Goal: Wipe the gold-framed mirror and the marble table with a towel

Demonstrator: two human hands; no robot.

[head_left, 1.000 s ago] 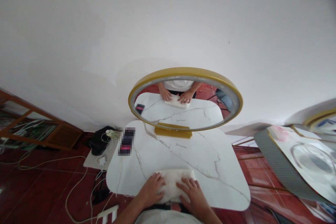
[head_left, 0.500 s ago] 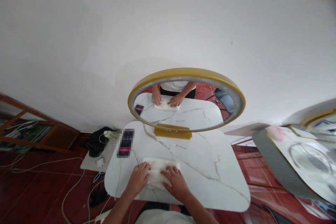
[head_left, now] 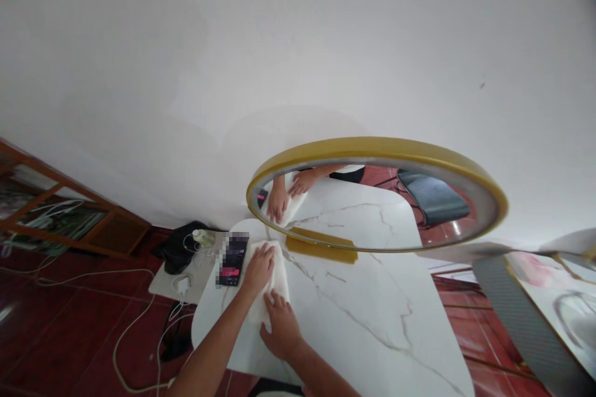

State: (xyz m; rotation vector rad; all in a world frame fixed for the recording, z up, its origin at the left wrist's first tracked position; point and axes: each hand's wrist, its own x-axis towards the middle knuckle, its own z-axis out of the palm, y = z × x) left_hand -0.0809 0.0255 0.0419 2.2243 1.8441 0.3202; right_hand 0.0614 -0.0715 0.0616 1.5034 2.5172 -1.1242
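A folded white cloth (head_left: 278, 270) lies lengthwise on the left part of the white marbled table (head_left: 344, 335). My left hand (head_left: 259, 270) rests flat on its far end, fingers stretched toward the wall. On the near end lies my right hand (head_left: 282, 325), palm down with the fingers spread. Just left of the cloth is a phone (head_left: 236, 257) with a lit, partly blurred screen. The round gold-framed mirror (head_left: 377, 149) stands at the table's back and reflects both hands and the cloth.
At the left, a low white stand (head_left: 161, 280) carries a black bag (head_left: 181, 245), a small bottle (head_left: 200, 236) and a charger (head_left: 183, 286). Cables trail over the red floor. A wooden shelf (head_left: 125, 229) stands farther left. Another table (head_left: 549, 304) is at the right.
Both hands have moved left and away from me with the cloth, which has turned from crosswise to lengthwise and now lies beside the phone. The head view has shifted too.
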